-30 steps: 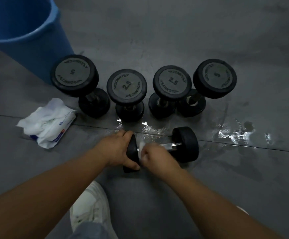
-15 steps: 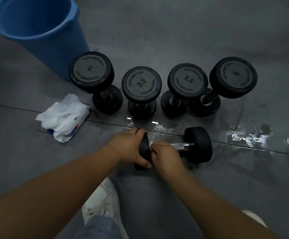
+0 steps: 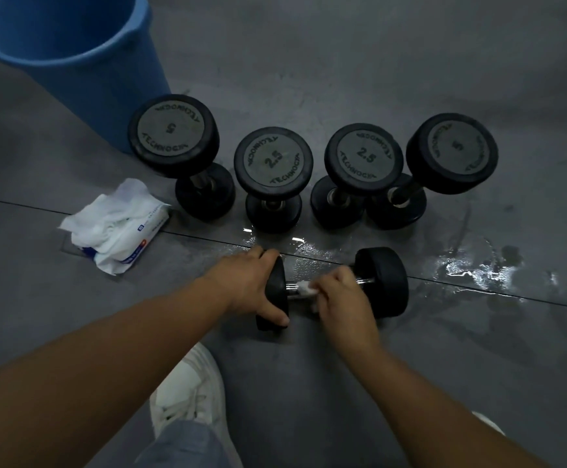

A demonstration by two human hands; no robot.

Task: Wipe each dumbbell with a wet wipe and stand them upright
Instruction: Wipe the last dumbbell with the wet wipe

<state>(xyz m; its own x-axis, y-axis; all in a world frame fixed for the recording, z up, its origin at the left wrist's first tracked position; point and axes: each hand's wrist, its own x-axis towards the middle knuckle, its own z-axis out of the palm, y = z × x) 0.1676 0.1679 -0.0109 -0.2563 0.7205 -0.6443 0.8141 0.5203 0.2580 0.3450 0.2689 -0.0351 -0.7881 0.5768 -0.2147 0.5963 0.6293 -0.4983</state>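
A black dumbbell (image 3: pixel 381 282) lies on its side on the grey floor in front of me. My left hand (image 3: pixel 248 285) grips its left head. My right hand (image 3: pixel 341 298) is closed around the chrome handle with a white wet wipe (image 3: pixel 304 288) pressed against it. Behind it several black dumbbells stand upright in a row: a 5 (image 3: pixel 173 135), a 2.5 (image 3: pixel 273 160), another 2.5 (image 3: pixel 363 157) and a tilted-looking 5 (image 3: pixel 452 152) at the right end.
A pack of wet wipes (image 3: pixel 120 228) with loose white sheets lies at the left. A blue bucket (image 3: pixel 72 52) stands at the back left. Wet patches (image 3: pixel 471 271) shine on the floor to the right. My white shoe (image 3: pixel 187 393) is below the hands.
My right hand has slid along the handle from the left head towards the right head with the wipe. The view has shifted slightly. My left hand still holds the left head.
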